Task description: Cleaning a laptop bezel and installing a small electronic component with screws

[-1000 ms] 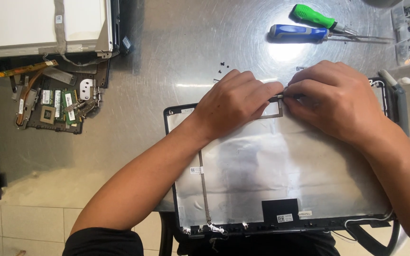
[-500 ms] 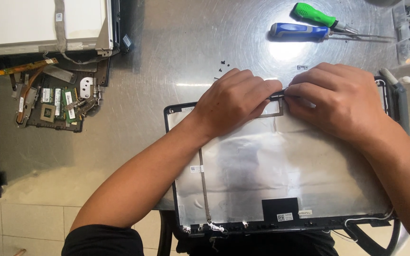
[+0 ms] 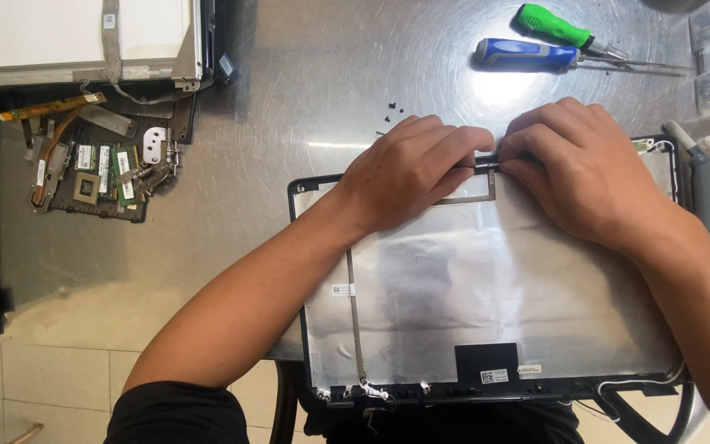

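Head view: left hand [image 3: 408, 168] and right hand [image 3: 585, 168] meet at far edge of laptop lid shell [image 3: 486, 304] lying flat on metal table [image 3: 306, 99], fingers curled together, pinching its top rim. Two screwdrivers [image 3: 536, 45] beyond.

Your scratched steel tabletop [image 3: 306, 99] carries: foil-lined black laptop lid [image 3: 486, 304], green-handled screwdriver [image 3: 554, 25], blue-handled screwdriver [image 3: 527, 54], bare green circuit board [image 3: 96, 177], loose black screws [image 3: 392, 107].
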